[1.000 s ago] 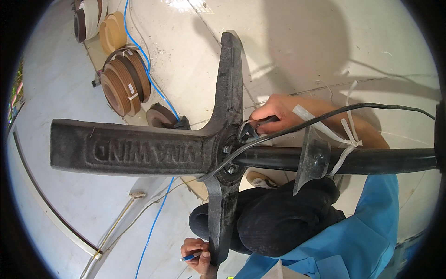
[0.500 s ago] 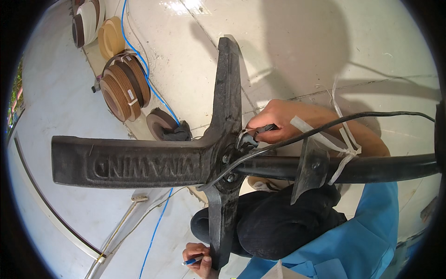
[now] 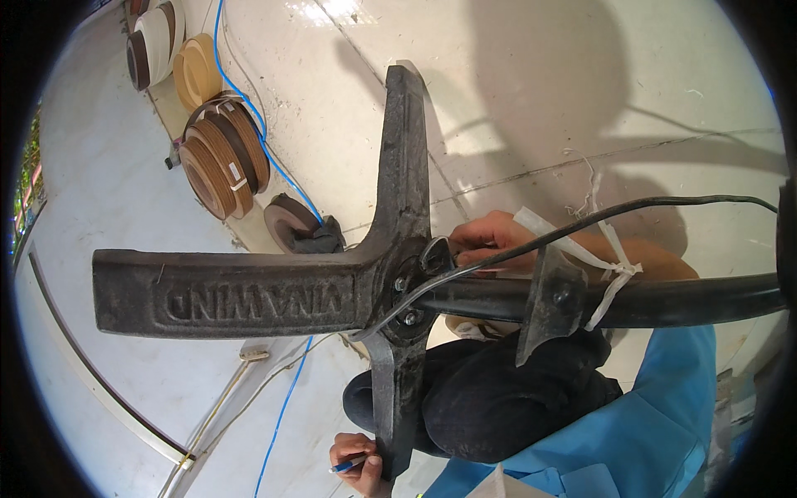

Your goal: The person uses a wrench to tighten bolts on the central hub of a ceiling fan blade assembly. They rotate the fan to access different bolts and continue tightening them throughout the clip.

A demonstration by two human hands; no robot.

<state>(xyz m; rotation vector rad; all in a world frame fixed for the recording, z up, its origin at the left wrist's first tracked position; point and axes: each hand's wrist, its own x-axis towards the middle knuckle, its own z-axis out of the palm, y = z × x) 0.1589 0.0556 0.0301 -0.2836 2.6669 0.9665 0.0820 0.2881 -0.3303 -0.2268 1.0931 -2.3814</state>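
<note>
A black fan base (image 3: 402, 158) with long legs, one bearing raised lettering, spreads across the middle. From its round bolted hub (image 3: 407, 286), a black pole (image 3: 689, 297) runs to the right. My left hand (image 3: 355, 465) curls around a blue-and-white pen-like stick (image 3: 347, 465) at the end of the lower leg, which it touches. Beyond the pole, my right hand (image 3: 490, 241) is closed beside the hub, partly behind a black cable (image 3: 573, 226). At its fingertips is a small metal tool with a rounded head (image 3: 436, 256); its exact kind is unclear.
Rolls of brown, white and tan edging strip (image 3: 220, 158) stand at the upper left, near a blue hose (image 3: 278, 162). White plastic ties (image 3: 613, 286) and a dark flap (image 3: 551, 299) hang on the pole. My bent knees (image 3: 490, 407) are below it.
My right hand has turned and shifted slightly, and the tool's dark handle no longer shows. The rounded metal head now stands higher at the hub. My left hand holds almost the same place.
</note>
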